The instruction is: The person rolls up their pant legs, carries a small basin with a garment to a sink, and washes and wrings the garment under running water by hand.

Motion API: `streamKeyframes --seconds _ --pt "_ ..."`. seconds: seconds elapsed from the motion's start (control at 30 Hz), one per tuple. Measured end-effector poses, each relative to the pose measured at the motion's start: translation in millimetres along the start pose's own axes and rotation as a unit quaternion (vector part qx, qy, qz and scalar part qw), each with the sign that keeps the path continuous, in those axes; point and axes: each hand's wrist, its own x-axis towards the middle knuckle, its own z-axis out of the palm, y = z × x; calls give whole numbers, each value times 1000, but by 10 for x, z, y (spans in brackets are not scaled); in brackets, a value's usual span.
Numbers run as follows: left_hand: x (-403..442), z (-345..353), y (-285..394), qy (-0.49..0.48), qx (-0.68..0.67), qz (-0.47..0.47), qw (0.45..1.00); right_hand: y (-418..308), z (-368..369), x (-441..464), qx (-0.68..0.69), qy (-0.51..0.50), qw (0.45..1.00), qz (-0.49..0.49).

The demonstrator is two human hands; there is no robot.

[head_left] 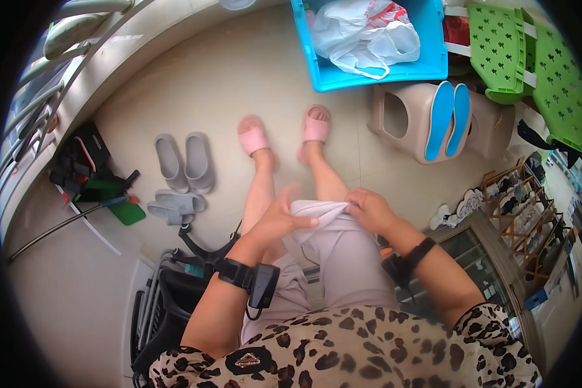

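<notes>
On the near side of the blue bin (381, 82), our right hand (374, 212) pinches the pale right trouser leg (354, 265) at its turned-up edge; our left hand (275, 221) is loose-fingered, its thumb at the fold. We judge the work partway: both shins are bare, but the right fold is bunched and seems unfinished. Inside the bin lies a crumpled white plastic bag (359, 35); we cannot make out what is beneath it.

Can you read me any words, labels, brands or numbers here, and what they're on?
None can be read.
Bag: red print, too creased and blurred to read.
Black item: pale marks, too small to read.
Shirt patch: triangular emblem, no legible words.
</notes>
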Motion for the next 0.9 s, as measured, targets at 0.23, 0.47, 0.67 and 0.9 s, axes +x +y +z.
streamKeyframes --seconds 0.23,0.47,0.67,0.9 --pt "54 366 -165 120 399 234 878 -614 -584 10 347 149 919 112" --pt "192 -168 -314 263 200 130 935 -622 -550 150 253 156 953 57" --pt "-314 -300 -58 204 -222 -59 952 -897 3 124 -24 192 970 -145" --pt "-350 197 375 159 -224 114 955 -475 555 190 492 -32 842 220"
